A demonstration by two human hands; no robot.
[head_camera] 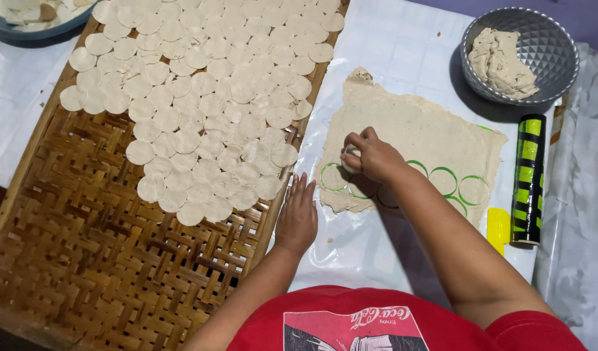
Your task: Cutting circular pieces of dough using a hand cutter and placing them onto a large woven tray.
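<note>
A rolled-out sheet of pale dough [409, 133] lies on a white plastic sheet, with round holes cut along its near edge showing green beneath. My right hand [376, 158] presses a small round cutter [350, 155] into the dough's lower left part. My left hand [298, 214] rests flat, fingers apart, on the plastic beside the edge of a woven bamboo tray [91, 260]. Several cut dough rounds [208, 97] cover the tray's far half.
A grey metal bowl [552, 39] with a lump of dough stands at the far right. A black and green roller [528, 179] and a yellow scraper [498, 227] lie right of the sheet. A blue dish [19, 32] with scraps sits far left.
</note>
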